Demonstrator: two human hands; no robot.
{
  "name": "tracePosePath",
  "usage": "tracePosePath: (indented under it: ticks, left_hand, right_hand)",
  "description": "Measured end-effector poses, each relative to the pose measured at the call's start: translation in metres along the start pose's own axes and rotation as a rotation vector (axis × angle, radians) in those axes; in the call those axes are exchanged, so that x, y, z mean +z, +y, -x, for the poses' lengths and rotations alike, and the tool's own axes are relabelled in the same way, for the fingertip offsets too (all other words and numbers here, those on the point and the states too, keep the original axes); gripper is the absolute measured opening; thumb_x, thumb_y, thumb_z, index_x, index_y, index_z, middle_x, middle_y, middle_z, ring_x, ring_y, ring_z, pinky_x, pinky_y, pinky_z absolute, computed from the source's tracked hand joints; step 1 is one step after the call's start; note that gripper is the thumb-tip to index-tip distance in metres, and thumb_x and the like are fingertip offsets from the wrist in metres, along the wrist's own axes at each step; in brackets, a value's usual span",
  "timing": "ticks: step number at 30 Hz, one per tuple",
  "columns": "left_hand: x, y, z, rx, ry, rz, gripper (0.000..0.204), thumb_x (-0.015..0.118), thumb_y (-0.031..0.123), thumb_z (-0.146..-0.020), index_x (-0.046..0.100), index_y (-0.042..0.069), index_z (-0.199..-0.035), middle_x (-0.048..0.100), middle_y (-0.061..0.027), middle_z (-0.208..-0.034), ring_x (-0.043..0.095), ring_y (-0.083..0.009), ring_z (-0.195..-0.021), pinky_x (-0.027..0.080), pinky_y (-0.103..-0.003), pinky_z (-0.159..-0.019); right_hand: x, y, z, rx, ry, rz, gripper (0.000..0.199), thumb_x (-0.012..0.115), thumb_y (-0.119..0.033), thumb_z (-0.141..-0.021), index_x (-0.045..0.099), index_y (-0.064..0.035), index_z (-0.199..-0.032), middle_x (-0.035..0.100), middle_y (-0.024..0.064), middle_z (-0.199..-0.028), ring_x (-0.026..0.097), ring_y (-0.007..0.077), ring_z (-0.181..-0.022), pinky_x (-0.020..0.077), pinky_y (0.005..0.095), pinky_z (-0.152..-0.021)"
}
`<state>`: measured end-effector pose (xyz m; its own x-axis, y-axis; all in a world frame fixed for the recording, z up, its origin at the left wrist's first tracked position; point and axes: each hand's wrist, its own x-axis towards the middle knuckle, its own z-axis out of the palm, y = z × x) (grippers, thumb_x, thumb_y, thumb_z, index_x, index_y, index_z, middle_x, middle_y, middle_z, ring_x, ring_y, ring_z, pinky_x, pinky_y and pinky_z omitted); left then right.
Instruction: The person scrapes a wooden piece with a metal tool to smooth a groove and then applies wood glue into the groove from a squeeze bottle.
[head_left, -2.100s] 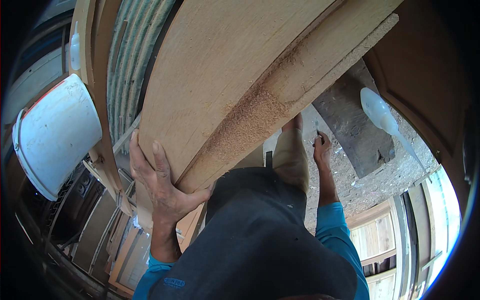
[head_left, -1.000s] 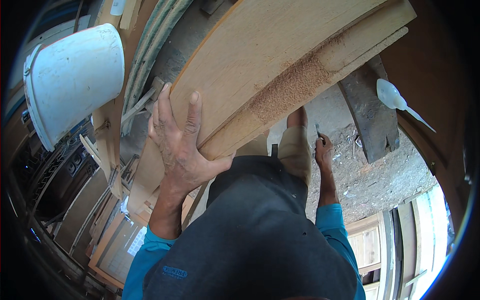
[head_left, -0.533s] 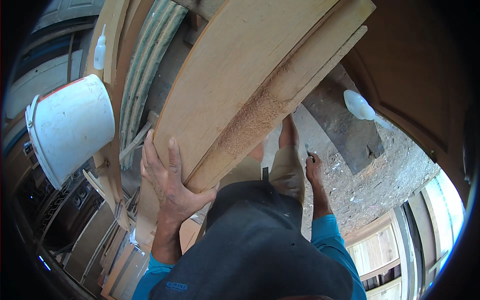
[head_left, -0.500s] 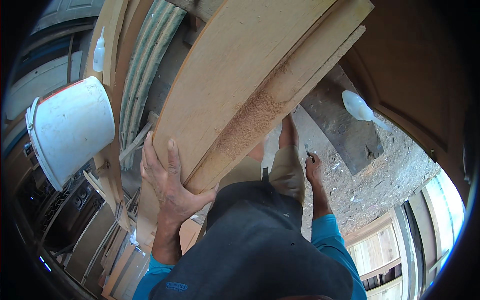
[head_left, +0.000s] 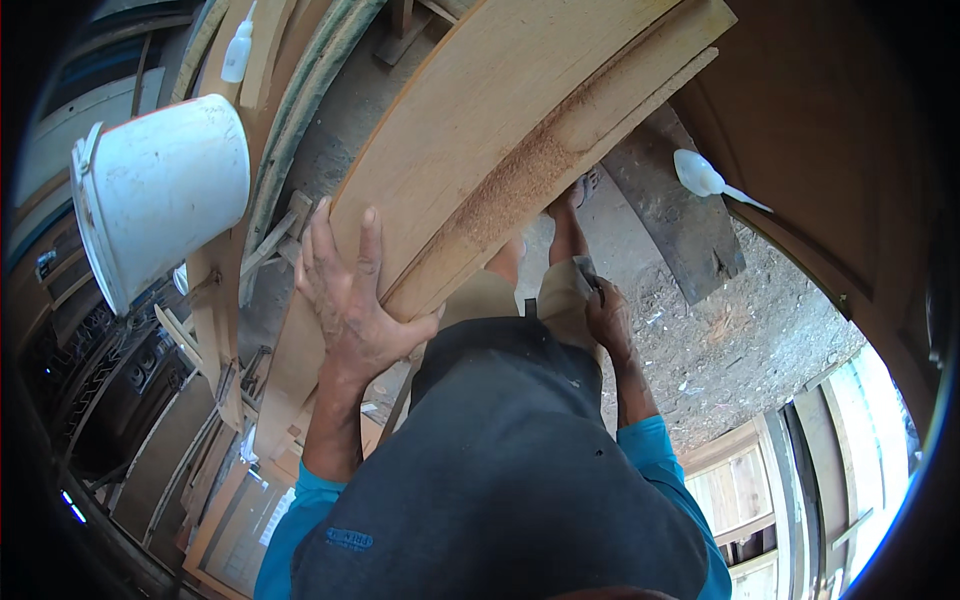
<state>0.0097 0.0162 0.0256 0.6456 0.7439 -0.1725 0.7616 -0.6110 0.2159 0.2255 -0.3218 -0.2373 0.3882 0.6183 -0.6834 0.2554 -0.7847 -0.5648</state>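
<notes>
A long wooden board (head_left: pixel 460 150) with a curved outer edge runs from my lap up to the top right. Along a stepped strip on its right side lies a bed of reddish sawdust and shavings (head_left: pixel 530 172). My left hand (head_left: pixel 355 300) rests on the board's lower end, fingers spread along the face and thumb pointing right. Down by my right thigh, away from the board, my right hand (head_left: pixel 610 318) is closed around a small tool with a short grey blade (head_left: pixel 588 270). Its handle is mostly hidden by the fingers, so the exact kind cannot be made out.
A white bucket (head_left: pixel 165 195) stands at the left, with a white squeeze bottle (head_left: pixel 237 52) beyond it. Another squeeze bottle (head_left: pixel 700 175) lies at the right by a brown panel (head_left: pixel 830 130). A dark plank (head_left: pixel 670 200) lies on the littered floor (head_left: pixel 690 350).
My right hand has moved up and left, bringing the small tool against my thigh. My left hand stays on the board. The view has shifted slightly.
</notes>
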Motion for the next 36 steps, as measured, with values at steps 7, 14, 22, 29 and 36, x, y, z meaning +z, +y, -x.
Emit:
tracePosePath:
  ticks: [7, 14, 22, 29, 36]
  left_hand:
    - [0.002, 0.003, 0.003, -0.019, 0.081, 0.053, 0.136, 0.093, 0.043, -0.058, 0.031, 0.033, -0.178, 0.026, -0.0298, -0.172, 0.031, -0.0525, -0.155, 0.023, -0.072, -0.123]
    - [0.004, 0.001, 0.005, -0.02, 0.109, 0.07, 0.135, 0.096, 0.044, -0.059, 0.031, 0.032, -0.178, 0.027, -0.0287, -0.173, 0.03, -0.0511, -0.157, 0.02, -0.068, -0.127]
    - [0.012, -0.002, 0.009, -0.018, 0.146, 0.101, 0.133, 0.094, 0.043, -0.059, 0.033, 0.032, -0.177, 0.028, -0.0289, -0.172, 0.03, -0.05, -0.157, 0.02, -0.068, -0.128]
    - [0.015, -0.005, 0.011, -0.021, 0.174, 0.13, 0.135, 0.094, 0.043, -0.057, 0.033, 0.032, -0.177, 0.027, -0.0279, -0.173, 0.028, -0.0501, -0.158, 0.02, -0.068, -0.128]
    - [0.016, -0.005, 0.011, -0.018, 0.176, 0.137, 0.133, 0.093, 0.04, -0.058, 0.034, 0.032, -0.176, 0.027, -0.0281, -0.173, 0.028, -0.0502, -0.158, 0.019, -0.068, -0.129]
  right_hand:
    - [-0.061, -0.114, 0.055, -0.321, 0.034, 0.084, 0.048, 0.066, -0.01, -0.103, 0.064, -0.0041, -0.151, 0.073, 0.0244, -0.122, 0.076, 0.043, -0.103, 0.0622, 0.0486, -0.089]
    - [-0.106, -0.208, 0.058, -0.588, 0.442, -0.147, 0.044, 0.061, -0.008, -0.11, 0.063, -0.003, -0.153, 0.074, 0.0212, -0.122, 0.077, 0.0321, -0.102, 0.0614, 0.0408, -0.088]
    - [-0.127, -0.252, 0.047, -0.755, 0.521, 0.142, 0.045, 0.065, -0.005, -0.105, 0.064, -0.0078, -0.151, 0.072, 0.0187, -0.127, 0.076, 0.0351, -0.11, 0.0621, 0.0432, -0.093]
    - [-0.127, -0.262, 0.053, -0.748, 0.454, 0.197, 0.044, 0.066, -0.005, -0.104, 0.066, -0.0065, -0.148, 0.072, 0.0195, -0.125, 0.076, 0.0351, -0.105, 0.0622, 0.0441, -0.09]
    - [-0.137, -0.264, 0.05, -0.761, 0.499, 0.2, 0.043, 0.067, -0.002, -0.1, 0.067, -0.0037, -0.144, 0.073, 0.02, -0.122, 0.076, 0.0348, -0.102, 0.062, 0.0435, -0.089]
